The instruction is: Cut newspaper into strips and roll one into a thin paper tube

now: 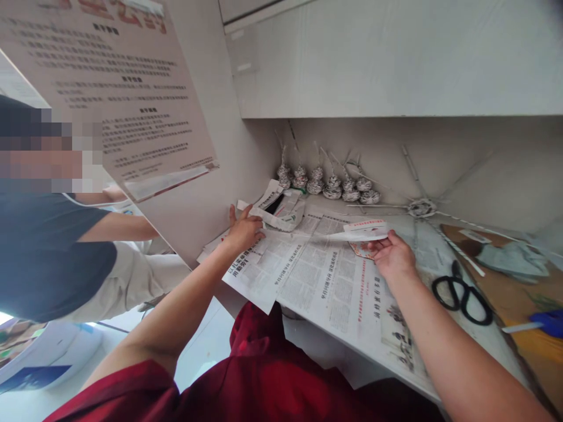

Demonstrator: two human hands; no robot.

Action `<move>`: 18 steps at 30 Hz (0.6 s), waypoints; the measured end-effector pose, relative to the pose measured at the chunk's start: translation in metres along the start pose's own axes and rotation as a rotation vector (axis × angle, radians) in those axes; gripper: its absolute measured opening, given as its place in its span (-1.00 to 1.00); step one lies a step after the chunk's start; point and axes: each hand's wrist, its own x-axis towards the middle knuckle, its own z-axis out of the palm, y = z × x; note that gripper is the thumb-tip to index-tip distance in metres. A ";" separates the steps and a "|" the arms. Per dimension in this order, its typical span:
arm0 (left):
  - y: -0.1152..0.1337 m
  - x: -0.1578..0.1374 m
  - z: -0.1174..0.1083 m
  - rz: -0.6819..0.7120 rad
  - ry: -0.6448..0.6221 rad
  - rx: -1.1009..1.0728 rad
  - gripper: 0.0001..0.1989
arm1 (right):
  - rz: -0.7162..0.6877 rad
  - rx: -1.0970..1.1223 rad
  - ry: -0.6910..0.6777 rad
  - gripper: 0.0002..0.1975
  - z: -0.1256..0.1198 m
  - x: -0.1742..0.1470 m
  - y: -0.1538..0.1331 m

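Observation:
A printed newspaper sheet (308, 266) lies across the desk in front of me, one corner hanging over the front edge. My left hand (244, 228) rests on its left part with fingers apart, beside a bent strip of newspaper (281, 221) and a dark object partly covered by paper. On the right, my right hand (393, 253) is turned palm up, its thumb and fingers closed on the lifted, folded-over edge (367, 228) of the newspaper. A small orange-patterned piece (361, 249) shows beside those fingers, partly covered.
Several gourd-shaped woven paper pieces (333, 187) stand along the back wall. Right of them is a woven hub (421, 207) with long paper rods. Black-handled scissors (461, 299), a grey-green cloth (512, 259) and a blue item (549, 322) lie right. Another person (53, 252) sits beyond the left partition.

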 end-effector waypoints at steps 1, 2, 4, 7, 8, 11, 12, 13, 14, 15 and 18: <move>-0.003 0.005 -0.002 -0.017 0.006 0.020 -0.83 | -0.004 -0.008 0.004 -0.88 -0.003 0.003 0.001; -0.007 0.010 -0.005 -0.043 0.020 0.040 -0.81 | -0.006 -0.017 0.009 -0.83 -0.005 0.006 0.002; -0.014 0.017 -0.011 -0.113 0.066 0.089 -0.78 | -0.003 -0.036 0.015 -0.73 -0.010 0.011 0.004; -0.025 0.024 -0.022 -0.211 0.126 0.152 -0.75 | 0.008 -0.060 0.014 -0.64 -0.015 0.016 0.007; -0.027 0.026 -0.026 -0.225 0.138 0.161 -0.74 | 0.011 -0.064 0.014 -0.64 -0.015 0.017 0.008; -0.029 0.035 -0.041 -0.214 0.154 0.160 -0.68 | 0.013 -0.058 0.027 -0.65 -0.013 0.016 0.009; -0.028 0.040 -0.048 -0.202 0.166 0.154 -0.65 | 0.012 -0.050 0.033 -0.68 -0.012 0.015 0.009; -0.027 0.046 -0.055 -0.193 0.184 0.146 -0.63 | 0.011 -0.041 0.037 -0.72 -0.010 0.014 0.009; -0.025 0.053 -0.063 -0.188 0.211 0.128 -0.61 | 0.009 -0.030 0.040 -0.78 -0.008 0.012 0.008; -0.022 0.060 -0.073 -0.186 0.244 0.109 -0.60 | 0.009 -0.019 0.042 -0.84 -0.005 0.010 0.007; -0.014 0.075 -0.103 -0.211 0.290 0.042 -0.63 | 0.012 0.018 0.047 -0.97 0.001 0.005 0.003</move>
